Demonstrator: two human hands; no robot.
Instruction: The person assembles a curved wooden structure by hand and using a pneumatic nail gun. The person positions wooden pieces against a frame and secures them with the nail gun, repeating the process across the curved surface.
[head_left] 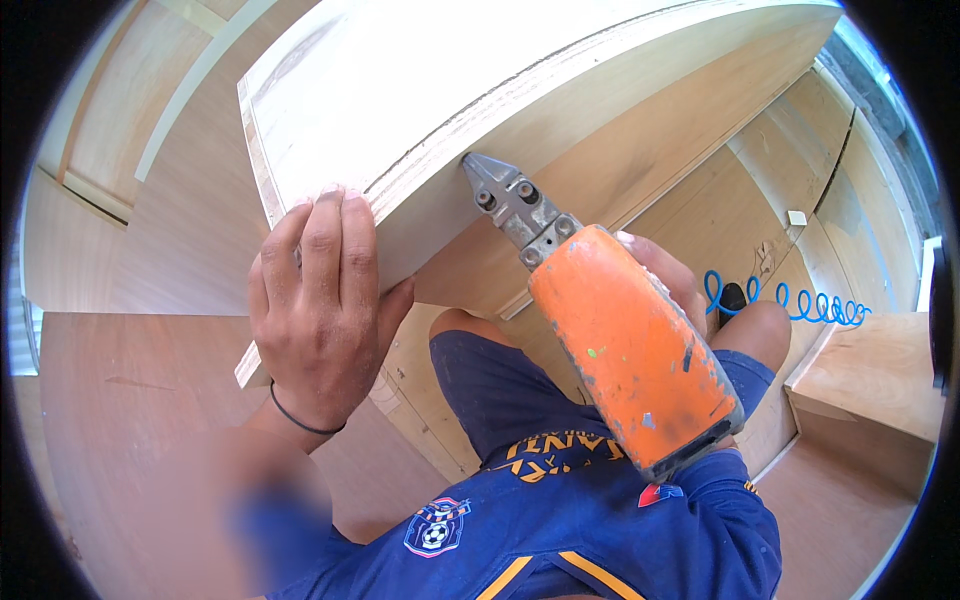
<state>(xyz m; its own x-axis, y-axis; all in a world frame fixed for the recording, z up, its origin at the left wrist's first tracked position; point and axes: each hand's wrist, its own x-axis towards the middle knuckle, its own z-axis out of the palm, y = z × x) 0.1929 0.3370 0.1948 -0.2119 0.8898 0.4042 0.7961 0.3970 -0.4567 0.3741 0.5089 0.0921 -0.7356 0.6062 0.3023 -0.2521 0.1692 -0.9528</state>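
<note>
Two hands, left (325,300) gripping panel (400,110), right (668,275) behind nailer (625,345)

bright daylight fills the frame; the pale board (400,80) at the top glares nearly white. soft shadow lies beneath it. straight edges bend toward the black round rim. the lower left is smeared with blur.
</note>
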